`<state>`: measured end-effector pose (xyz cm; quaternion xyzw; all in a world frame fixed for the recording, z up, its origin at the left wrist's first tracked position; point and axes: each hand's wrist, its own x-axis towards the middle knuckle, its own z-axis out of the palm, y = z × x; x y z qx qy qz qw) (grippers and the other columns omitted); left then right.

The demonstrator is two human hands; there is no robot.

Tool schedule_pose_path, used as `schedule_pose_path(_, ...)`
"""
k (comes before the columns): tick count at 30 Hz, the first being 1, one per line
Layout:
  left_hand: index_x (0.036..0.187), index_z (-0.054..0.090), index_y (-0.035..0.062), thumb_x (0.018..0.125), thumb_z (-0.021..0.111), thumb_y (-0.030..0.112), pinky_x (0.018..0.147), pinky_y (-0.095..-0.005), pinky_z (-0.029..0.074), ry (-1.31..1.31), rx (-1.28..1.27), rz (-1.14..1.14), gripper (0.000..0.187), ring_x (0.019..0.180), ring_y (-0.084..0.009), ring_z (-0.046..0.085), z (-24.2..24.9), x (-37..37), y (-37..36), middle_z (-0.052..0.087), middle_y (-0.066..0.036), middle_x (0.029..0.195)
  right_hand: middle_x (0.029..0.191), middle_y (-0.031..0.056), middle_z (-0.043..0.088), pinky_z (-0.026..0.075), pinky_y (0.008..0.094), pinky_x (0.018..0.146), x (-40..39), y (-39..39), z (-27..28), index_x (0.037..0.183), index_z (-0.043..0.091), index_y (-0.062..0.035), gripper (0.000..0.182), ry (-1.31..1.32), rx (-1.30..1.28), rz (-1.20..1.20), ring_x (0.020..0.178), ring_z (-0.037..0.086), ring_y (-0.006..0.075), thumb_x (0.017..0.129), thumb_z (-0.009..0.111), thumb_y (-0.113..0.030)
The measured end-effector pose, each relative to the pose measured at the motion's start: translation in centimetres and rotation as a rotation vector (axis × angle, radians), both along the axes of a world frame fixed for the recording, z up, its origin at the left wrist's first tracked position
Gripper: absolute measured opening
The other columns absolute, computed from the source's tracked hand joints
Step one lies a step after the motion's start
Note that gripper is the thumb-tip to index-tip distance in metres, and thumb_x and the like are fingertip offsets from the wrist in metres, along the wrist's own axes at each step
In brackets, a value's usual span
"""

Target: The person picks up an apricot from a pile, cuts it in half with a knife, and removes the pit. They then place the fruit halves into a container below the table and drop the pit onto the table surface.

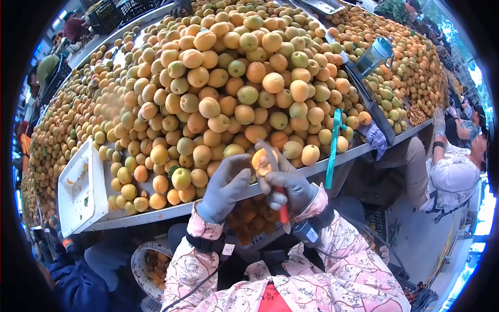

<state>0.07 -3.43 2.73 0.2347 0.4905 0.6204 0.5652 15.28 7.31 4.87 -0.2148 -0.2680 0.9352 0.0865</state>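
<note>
My right hand (292, 188), in a grey glove, is closed around a cut apricot (263, 162) with orange flesh showing. The same hand grips a tool with a red handle (283, 212), which sticks out below the fingers; its working end is hidden. My left hand (223, 187), also gloved in grey, is curled beside the apricot, thumb and fingers apart and nothing visible between them. Both hands are over the near edge of a metal table (176, 212), in front of a big heap of whole apricots (228, 99).
A white tray (83, 192) leans at the table's left edge. A teal-lidded bottle (375, 54) stands beyond a dark divider (371, 106); a teal strip (332, 151) hangs nearby. A bucket (139, 265) holds fruit pieces below. Another person (452, 177) sits at right.
</note>
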Motion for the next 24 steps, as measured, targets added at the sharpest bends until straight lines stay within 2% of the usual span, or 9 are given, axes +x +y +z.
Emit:
schedule_pose_path(4,0.128,0.045,0.0005,0.092,0.054,0.011,0.069,-0.0206,0.048,-0.129,-0.058,-0.022,0.039,0.088,-0.0071,0.055,-0.1,0.4,0.3,0.056,-0.003,0.108,0.080,0.0074,0.057,0.044,0.0216,0.042,-0.9,-1.1,0.0,0.146,0.016,-0.0239,0.068,-0.104,0.136,0.029,0.043,0.047,0.0085,0.089,0.051,-0.009)
schedule_pose_path(7,0.128,0.045,0.0032,0.091,0.055,0.017,0.062,-0.0249,0.048,-0.058,-0.105,0.088,0.040,0.073,-0.0102,0.056,0.7,1.1,0.7,0.057,-0.005,0.101,0.074,0.0053,0.056,0.044,0.0194,0.041,-0.7,0.3,1.3,0.146,0.019,-0.0139,0.066,-0.299,0.591,-0.033,0.045,0.048,0.0073,0.090,0.053,-0.011)
schedule_pose_path(8,0.128,0.045,0.0032,0.091,0.055,0.017,0.062,-0.0249,0.048,-0.059,-0.104,0.087,0.040,0.073,-0.0102,0.056,0.3,0.9,0.6,0.057,-0.005,0.101,0.071,0.0033,0.055,0.044,0.0201,0.042,-0.3,0.6,1.5,0.138,0.033,-0.0075,0.052,-0.287,0.605,-0.250,0.048,0.049,0.0072,0.091,0.055,-0.014)
schedule_pose_path(9,0.125,0.046,0.0027,0.091,0.055,0.020,0.063,-0.0265,0.049,-0.215,-0.039,0.043,0.040,0.073,-0.0118,0.057,-0.3,0.5,0.3,0.057,-0.006,0.101,0.071,0.0033,0.055,0.044,0.0201,0.042,0.0,1.1,1.4,0.138,0.033,-0.0075,0.052,-0.290,0.605,-0.251,0.048,0.049,0.0072,0.091,0.055,-0.014)
schedule_pose_path(11,0.123,0.047,0.0022,0.090,0.055,0.023,0.063,-0.0281,0.050,-0.371,0.025,-0.002,0.040,0.074,-0.0134,0.057,-1.0,0.8,0.1,0.056,-0.008,0.102,0.073,0.0007,0.053,0.052,0.0280,0.058,0.2,2.1,1.1,0.125,0.046,-0.0088,0.035,-0.078,0.585,-0.743,0.054,0.048,0.0054,0.093,0.054,-0.020)
schedule_pose_path(12,0.121,0.048,0.0019,0.089,0.054,0.025,0.063,-0.0292,0.050,-0.409,0.025,-0.004,0.040,0.073,-0.0148,0.058,-1.1,1.2,0.2,0.057,-0.009,0.100,0.073,0.0007,0.053,0.052,0.0280,0.058,0.0,2.0,1.7,0.125,0.046,-0.0088,0.035,-0.079,0.584,-0.745,0.054,0.048,0.0054,0.093,0.054,-0.020)
schedule_pose_path(14,0.118,0.048,0.0023,0.090,0.049,0.028,0.060,-0.0299,0.049,-0.465,0.019,-0.001,0.038,0.068,-0.0166,0.058,-1.1,2.1,0.6,0.059,-0.012,0.098,0.079,0.0011,0.053,0.052,0.0376,0.078,-1.0,1.2,3.5,0.110,0.052,-0.0075,0.020,0.022,0.679,-0.989,0.063,0.050,0.0071,0.095,0.051,-0.021)
schedule_pose_path(19,0.117,0.047,0.0017,0.094,0.043,0.034,0.054,-0.0278,0.047,-0.476,0.031,0.010,0.040,0.059,-0.0143,0.054,-1.7,2.7,1.1,0.060,-0.014,0.097,0.086,0.0033,0.056,0.047,0.0452,0.091,-2.2,-0.3,2.1,0.112,0.050,-0.0054,0.020,0.129,0.955,-0.935,0.070,0.054,0.0121,0.097,0.047,-0.017)
schedule_pose_path(24,0.112,0.049,-0.0003,0.098,0.030,0.042,0.043,-0.0232,0.039,-0.363,-0.075,0.089,0.048,0.046,-0.0109,0.046,-1.5,1.8,1.2,0.063,-0.014,0.081,0.096,0.0073,0.062,0.048,0.0314,0.084,-0.7,0.1,1.8,0.112,0.055,-0.0018,0.021,0.009,0.948,-0.527,0.082,0.060,0.0130,0.094,0.052,-0.013)
